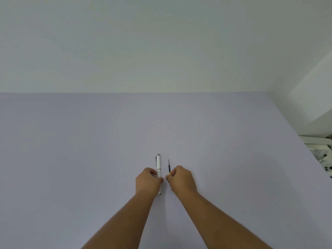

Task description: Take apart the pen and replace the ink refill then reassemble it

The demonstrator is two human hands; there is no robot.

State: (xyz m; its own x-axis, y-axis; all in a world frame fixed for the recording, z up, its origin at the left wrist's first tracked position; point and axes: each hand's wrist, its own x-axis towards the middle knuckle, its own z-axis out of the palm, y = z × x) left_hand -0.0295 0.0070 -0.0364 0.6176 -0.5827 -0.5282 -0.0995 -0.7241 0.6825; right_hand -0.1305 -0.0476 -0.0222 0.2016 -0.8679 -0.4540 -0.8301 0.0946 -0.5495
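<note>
A white pen (158,165) with a grey cap end lies lengthwise on the pale table (89,150), pointing away from me. My left hand (148,181) covers its lower half, fingers curled around the barrel; the metal tip shows below the hand. Just to the right lies a thin ink refill (169,167), dark with a yellow band. My right hand (181,178) pinches its near end between thumb and fingers. The two hands almost touch each other.
A white wall (161,51) rises behind the table's far edge. At the right, past the table's edge, stand a white block (312,105) and a white rack with black-spotted cloth (323,159).
</note>
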